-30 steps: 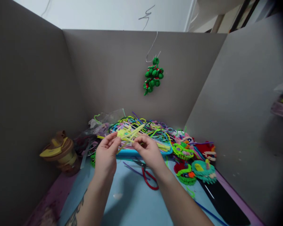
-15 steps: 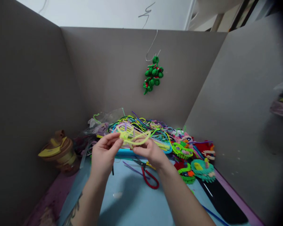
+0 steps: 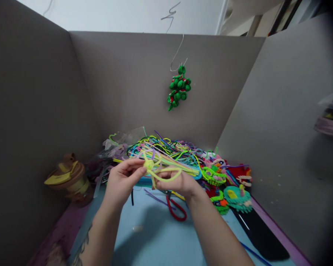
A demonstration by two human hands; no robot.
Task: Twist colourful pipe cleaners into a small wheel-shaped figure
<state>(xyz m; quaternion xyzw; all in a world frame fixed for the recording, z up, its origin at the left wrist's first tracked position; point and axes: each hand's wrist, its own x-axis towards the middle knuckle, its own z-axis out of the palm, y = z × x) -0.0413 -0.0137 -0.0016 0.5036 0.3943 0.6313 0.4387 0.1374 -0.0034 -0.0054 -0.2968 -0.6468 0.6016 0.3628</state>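
Note:
My left hand [image 3: 122, 181] pinches the twisted hub of a bundle of yellow-green pipe cleaners [image 3: 158, 170] held above the blue table top [image 3: 152, 236]. My right hand [image 3: 180, 183] grips the other end of one strand, which is bent into a loop between the two hands. Other strands of the bundle stick out from the hub like spokes. Both hands are closed on the bundle.
Behind the hands is a blue tray [image 3: 144, 181] heaped with several coloured pipe cleaners [image 3: 169, 151]. Red-handled scissors [image 3: 174, 207] lie under my right wrist. Finished pipe-cleaner figures [image 3: 233, 192] sit right, a brown tape dispenser [image 3: 70, 179] left. A green ornament [image 3: 179, 88] hangs on the grey partition.
The straight yellow-green strands have been bent: my right hand has curled one strand down and round into a loop. Both hands have sunk slightly towards the table.

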